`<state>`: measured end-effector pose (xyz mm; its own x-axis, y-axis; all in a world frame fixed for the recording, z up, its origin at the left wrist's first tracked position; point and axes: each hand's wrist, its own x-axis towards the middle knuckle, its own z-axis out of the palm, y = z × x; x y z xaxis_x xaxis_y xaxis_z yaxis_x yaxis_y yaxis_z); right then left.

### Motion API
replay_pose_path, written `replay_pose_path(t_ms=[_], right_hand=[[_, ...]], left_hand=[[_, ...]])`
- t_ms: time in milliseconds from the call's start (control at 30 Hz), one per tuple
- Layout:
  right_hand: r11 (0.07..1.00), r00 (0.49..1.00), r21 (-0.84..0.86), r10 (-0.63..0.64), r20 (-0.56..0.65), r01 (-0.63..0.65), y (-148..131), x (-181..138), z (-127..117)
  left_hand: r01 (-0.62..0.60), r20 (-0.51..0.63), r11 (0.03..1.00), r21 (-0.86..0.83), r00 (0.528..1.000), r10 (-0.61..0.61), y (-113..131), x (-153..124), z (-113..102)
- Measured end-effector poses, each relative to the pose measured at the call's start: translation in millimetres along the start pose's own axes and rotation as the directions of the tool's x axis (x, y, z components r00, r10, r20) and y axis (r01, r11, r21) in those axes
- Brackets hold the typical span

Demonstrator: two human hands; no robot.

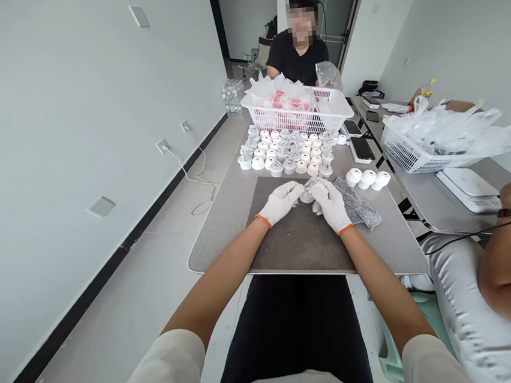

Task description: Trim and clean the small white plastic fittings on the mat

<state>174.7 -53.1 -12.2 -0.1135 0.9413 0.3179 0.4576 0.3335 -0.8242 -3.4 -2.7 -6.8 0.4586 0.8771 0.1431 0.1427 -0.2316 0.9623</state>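
Observation:
Both my hands wear white knit gloves with orange cuffs and meet over a dark grey mat (296, 242) on the table. My left hand (280, 202) has its fingers curled around a small round white part (306, 197). My right hand (330, 203) pinches the same part from the other side. Grey fabric pieces (360, 204) lie just right of my right hand. Three white round parts (367, 178) sit beyond them. Several more white round parts (285, 151) stand in rows further back.
A white plastic basket (299, 115) with bagged red and white items stands at the far end, a person in black behind it. Phones (360, 149) lie at the right edge. A second basket (408, 154) of clear bags and a co-worker's arm (509, 251) are on the right.

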Motion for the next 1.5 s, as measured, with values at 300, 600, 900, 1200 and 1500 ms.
replay_pose_path(t_ms=[300,600,900,1200,1500], right_hand=[[0.998,0.998,0.052,-0.045,0.039,0.043,2,-3,-4],[0.989,0.989,-0.041,-0.144,-0.043,0.143,0,-2,-6],[0.963,0.968,-0.145,-0.238,-0.072,0.226,12,-11,-25],[0.957,0.974,-0.185,-0.227,-0.007,0.222,17,-12,-29],[0.963,0.985,-0.214,-0.169,-0.020,0.161,7,-3,-10]], left_hand=[[0.007,-0.027,0.998,0.067,1.000,-0.005,5,-3,-1],[0.040,-0.025,0.998,0.045,0.999,-0.039,11,-6,-2],[0.042,-0.039,0.998,0.055,0.998,-0.040,12,-7,-1],[0.028,-0.045,0.998,0.055,0.999,-0.026,12,-6,-1],[0.028,-0.058,0.998,0.055,0.998,-0.025,11,-7,0]])
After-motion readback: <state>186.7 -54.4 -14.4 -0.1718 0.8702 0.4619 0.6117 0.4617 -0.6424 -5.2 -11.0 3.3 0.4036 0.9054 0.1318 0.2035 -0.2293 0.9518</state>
